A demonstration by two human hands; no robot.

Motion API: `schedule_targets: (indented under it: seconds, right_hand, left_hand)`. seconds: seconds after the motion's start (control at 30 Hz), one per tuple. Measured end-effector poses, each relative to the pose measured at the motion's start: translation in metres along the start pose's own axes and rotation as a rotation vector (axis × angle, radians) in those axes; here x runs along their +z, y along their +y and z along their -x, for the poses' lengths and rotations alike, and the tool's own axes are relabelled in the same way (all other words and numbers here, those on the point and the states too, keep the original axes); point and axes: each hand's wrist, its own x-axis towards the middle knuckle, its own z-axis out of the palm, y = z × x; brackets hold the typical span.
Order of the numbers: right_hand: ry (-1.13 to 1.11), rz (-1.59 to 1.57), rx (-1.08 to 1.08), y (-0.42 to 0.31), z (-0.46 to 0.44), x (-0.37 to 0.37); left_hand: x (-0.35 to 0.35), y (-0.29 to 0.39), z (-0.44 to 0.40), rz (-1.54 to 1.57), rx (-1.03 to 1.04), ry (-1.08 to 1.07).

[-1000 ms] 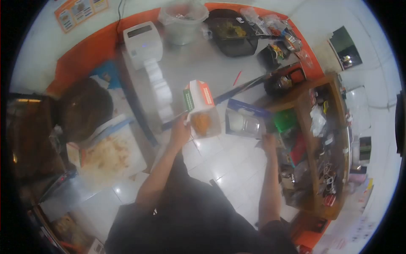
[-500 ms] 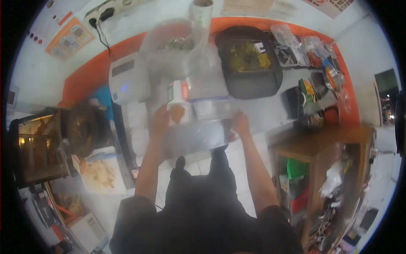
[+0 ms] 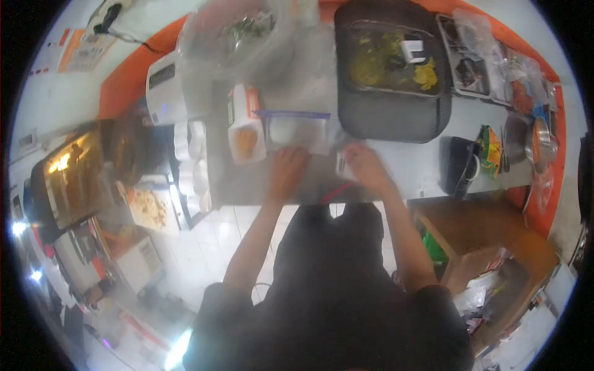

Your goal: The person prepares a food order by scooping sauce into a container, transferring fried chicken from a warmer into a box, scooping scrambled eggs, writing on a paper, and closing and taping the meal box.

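My left hand [image 3: 289, 168] lies palm down on the grey worktop [image 3: 238, 185], fingers stretched forward to the lower edge of a clear zip bag [image 3: 300, 131] with a blue-purple strip and pale contents. My right hand [image 3: 366, 166] is curled, its fingertips at a small white piece [image 3: 342, 163] with dark marks; blur hides the exact grip. Between my wrists, a thin red strip [image 3: 337, 192] lies near the front edge. Left of the bag is a white carton [image 3: 246, 127] with an orange side and an orange-brown patch.
A dark tray [image 3: 396, 116] with yellow-green residue sits behind my right hand. A clear bowl [image 3: 232, 52] of greens and a white device [image 3: 165, 86] stand at the back left. At the right are a black pouch [image 3: 458, 166] and a metal bowl [image 3: 541, 145].
The view has moved nearer the worktop. The wide, shiny clear sheet between my hands no longer shows there. My hands are closer together, and the left one now rests by the zip bag.
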Motion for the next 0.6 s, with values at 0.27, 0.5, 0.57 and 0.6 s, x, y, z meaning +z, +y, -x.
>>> schedule_targets:
  seconds: [0.27,0.5,0.57,0.6]
  right_hand:
    - [0.413,0.133,-0.159,0.030,-0.017,0.071]
    - [0.297,0.117,-0.006,-0.001,-0.033,0.063]
    - [0.300,0.132,0.025,0.007,-0.031,0.063]
    - [0.307,0.143,0.050,0.013,-0.029,0.065]
  left_hand:
    - [0.005,-0.015,-0.034,0.066,-0.008,0.023]
    - [-0.019,-0.017,-0.071,0.079,0.085,-0.096]
    - [-0.023,-0.017,-0.083,0.030,0.070,-0.167]
    - [-0.023,-0.018,-0.086,-0.025,0.059,-0.238]
